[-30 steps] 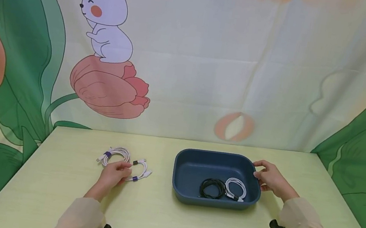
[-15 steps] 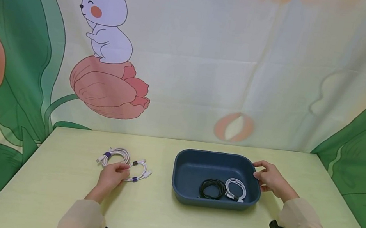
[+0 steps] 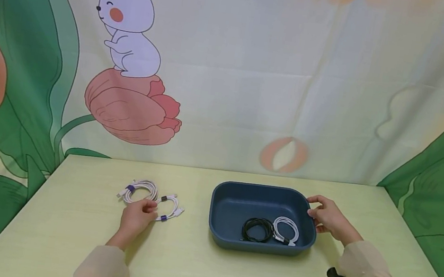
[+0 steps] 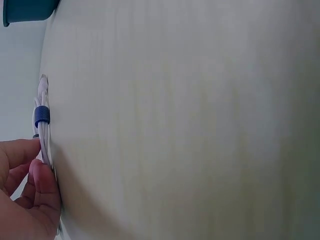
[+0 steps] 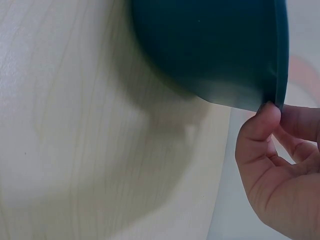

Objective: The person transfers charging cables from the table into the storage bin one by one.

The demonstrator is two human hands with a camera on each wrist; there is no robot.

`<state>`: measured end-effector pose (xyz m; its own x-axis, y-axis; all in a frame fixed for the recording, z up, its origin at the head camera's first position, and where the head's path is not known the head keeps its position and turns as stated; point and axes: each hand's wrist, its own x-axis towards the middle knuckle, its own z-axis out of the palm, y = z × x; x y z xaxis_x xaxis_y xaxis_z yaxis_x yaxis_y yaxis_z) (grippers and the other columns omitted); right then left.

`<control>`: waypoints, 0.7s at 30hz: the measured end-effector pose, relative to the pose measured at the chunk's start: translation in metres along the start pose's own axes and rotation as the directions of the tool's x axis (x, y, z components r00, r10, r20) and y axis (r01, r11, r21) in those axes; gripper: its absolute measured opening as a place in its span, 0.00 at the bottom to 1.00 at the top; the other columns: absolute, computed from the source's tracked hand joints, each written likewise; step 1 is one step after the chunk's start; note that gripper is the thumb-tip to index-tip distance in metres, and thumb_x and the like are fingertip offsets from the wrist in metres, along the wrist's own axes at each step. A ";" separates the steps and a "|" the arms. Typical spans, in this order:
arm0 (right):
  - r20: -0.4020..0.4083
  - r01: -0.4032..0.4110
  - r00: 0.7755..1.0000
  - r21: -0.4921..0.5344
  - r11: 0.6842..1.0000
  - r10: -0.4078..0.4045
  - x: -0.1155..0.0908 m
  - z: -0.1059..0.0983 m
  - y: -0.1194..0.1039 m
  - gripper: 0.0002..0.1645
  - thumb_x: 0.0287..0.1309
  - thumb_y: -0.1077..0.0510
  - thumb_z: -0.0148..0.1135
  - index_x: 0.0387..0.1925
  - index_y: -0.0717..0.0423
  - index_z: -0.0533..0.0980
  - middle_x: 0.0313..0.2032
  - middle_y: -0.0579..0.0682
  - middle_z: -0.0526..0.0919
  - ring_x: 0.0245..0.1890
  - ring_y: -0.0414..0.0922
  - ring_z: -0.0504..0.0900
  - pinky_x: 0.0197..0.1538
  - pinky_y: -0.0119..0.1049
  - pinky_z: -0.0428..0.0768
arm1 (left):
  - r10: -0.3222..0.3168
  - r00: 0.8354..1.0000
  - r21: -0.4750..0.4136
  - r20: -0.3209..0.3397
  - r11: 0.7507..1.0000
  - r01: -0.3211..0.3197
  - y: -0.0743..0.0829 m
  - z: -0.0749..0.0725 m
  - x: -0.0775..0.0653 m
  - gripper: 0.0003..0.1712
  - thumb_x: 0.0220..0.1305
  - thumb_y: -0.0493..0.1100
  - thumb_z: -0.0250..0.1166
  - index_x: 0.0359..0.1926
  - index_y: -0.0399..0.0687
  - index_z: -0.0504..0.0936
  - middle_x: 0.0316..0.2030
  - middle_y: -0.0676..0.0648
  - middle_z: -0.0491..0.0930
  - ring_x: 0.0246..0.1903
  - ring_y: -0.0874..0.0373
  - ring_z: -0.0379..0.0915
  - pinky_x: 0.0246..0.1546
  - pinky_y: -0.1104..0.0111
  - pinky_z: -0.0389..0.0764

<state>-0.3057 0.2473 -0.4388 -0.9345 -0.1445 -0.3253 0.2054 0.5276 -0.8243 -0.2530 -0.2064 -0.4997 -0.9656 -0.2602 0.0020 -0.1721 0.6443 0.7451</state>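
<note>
The left hand [image 3: 136, 219] has thumb and forefinger pinched on the near edge of the small white cable [image 3: 175, 207], which lies coiled to the right of those fingertips, bound with a dark tie and a blue one. Just beyond them is the larger white cable [image 3: 153, 187] (its band looks purple). The right hand [image 3: 327, 216] pinches the rim of the blue tray [image 3: 259, 248] between thumb and fingers. Left of those fingers, inside, sit a white coil [image 3: 296, 232] and, farther off, a black coil [image 3: 246, 228]. Beyond both hands hangs a rabbit-print curtain [image 3: 224, 62].
</note>
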 end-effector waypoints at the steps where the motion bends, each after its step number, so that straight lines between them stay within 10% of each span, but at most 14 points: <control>1: 0.001 0.001 1.000 0.000 1.000 -0.001 0.000 0.000 0.000 0.25 0.59 0.64 0.44 0.58 0.61 0.56 0.29 0.53 0.72 0.19 0.43 0.70 0.23 0.31 0.73 | 0.001 1.000 0.007 0.000 1.000 -0.001 0.000 0.000 0.000 0.14 0.47 0.34 0.64 0.39 0.38 0.79 0.33 0.43 0.80 0.35 0.53 0.73 0.38 0.66 0.69; 21: -0.001 0.000 1.000 -0.008 1.000 0.000 -0.001 0.000 0.000 0.24 0.60 0.64 0.45 0.58 0.61 0.56 0.31 0.54 0.72 0.20 0.43 0.71 0.23 0.32 0.74 | 0.036 0.998 0.023 0.043 0.999 -0.037 0.002 -0.004 -0.003 0.17 0.43 0.34 0.67 0.39 0.37 0.78 0.32 0.44 0.77 0.34 0.54 0.70 0.37 0.68 0.67</control>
<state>-0.3049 0.2471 -0.4381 -0.9348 -0.1440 -0.3247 0.2029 0.5339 -0.8209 -0.2491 -0.2075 -0.4958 -0.9786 -0.2057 0.0003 -0.1405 0.6696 0.7293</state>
